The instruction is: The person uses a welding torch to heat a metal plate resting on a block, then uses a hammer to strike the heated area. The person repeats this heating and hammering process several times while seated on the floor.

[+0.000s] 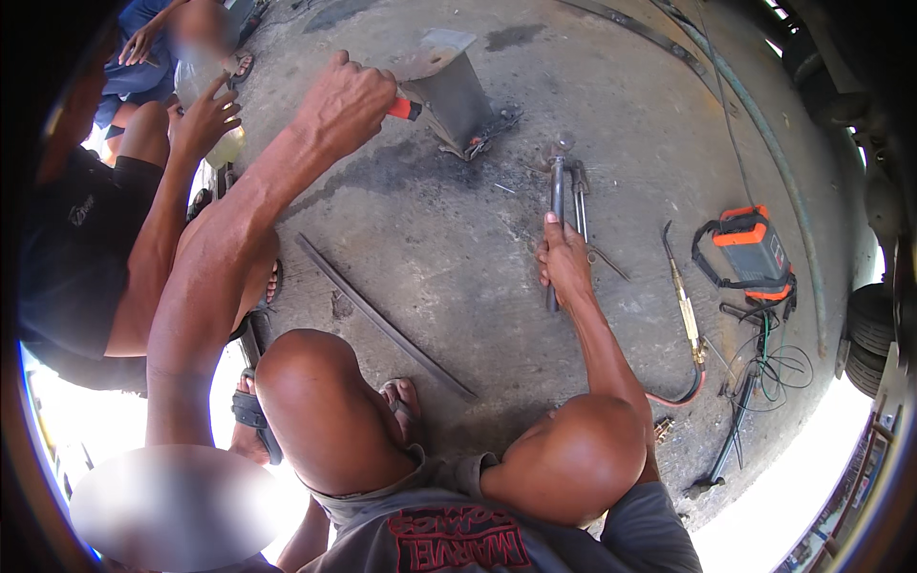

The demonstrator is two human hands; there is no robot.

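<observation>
My left hand [346, 107] is raised at the upper middle. It closes round a tool with a red and black handle [405, 109]; the rest of the tool is hidden. Just right of that handle stands a grey, box-like metal piece [460, 100] with a ragged lower edge, on the concrete. My right hand [565, 260] is wrapped round the dark shaft of a hammer [558, 191], whose head points away from me. Right beside the shaft are thin metal rods [579, 196], partly covered by my hand. Below them a bent rod [608, 262] shows.
A long dark metal bar [382, 315] lies between my feet and hands. To the right are a brass gas torch [686, 306] with its hose, an orange-grey strapped machine [755, 250] and tangled cables [778, 368]. A person in black [81, 239] crouches close at left; another sits behind.
</observation>
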